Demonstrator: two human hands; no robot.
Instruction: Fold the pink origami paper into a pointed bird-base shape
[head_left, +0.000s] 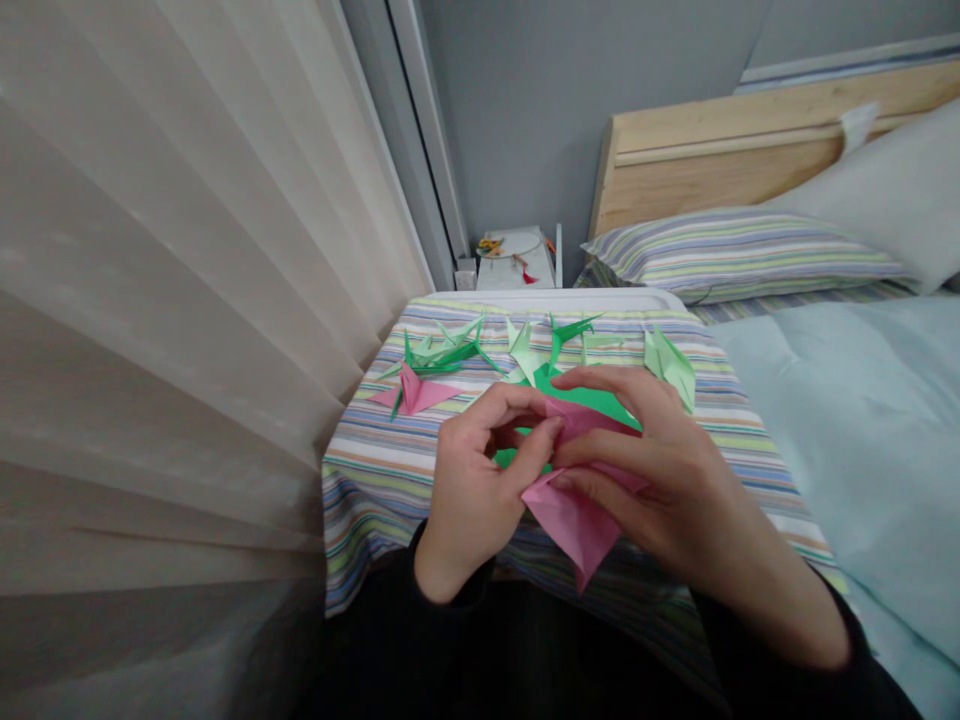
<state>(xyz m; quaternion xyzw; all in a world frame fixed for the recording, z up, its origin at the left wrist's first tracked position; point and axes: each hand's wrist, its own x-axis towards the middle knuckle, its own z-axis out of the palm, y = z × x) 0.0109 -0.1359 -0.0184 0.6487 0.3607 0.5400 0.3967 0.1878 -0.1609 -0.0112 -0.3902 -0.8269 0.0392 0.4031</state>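
Between both hands is a partly folded sheet of pink origami paper (577, 522), held above the table. My left hand (491, 470) pinches its left edge between thumb and fingers. My right hand (660, 470) grips the right side, its thumb and fingers around a fold, with the index finger raised along the top. Part of the paper is hidden by the fingers. Beneath and behind it lies green paper (611, 402), partly covered. A pink paper crane (412, 392) rests on the cloth to the left of my hands.
Several green folded cranes (450, 350) lie along the table's far side, with a pale green folded piece (670, 368) at right. A striped cloth (375, 440) covers the table. A pleated curtain (187, 300) hangs left; a bed with a blue quilt (847, 420) is at right.
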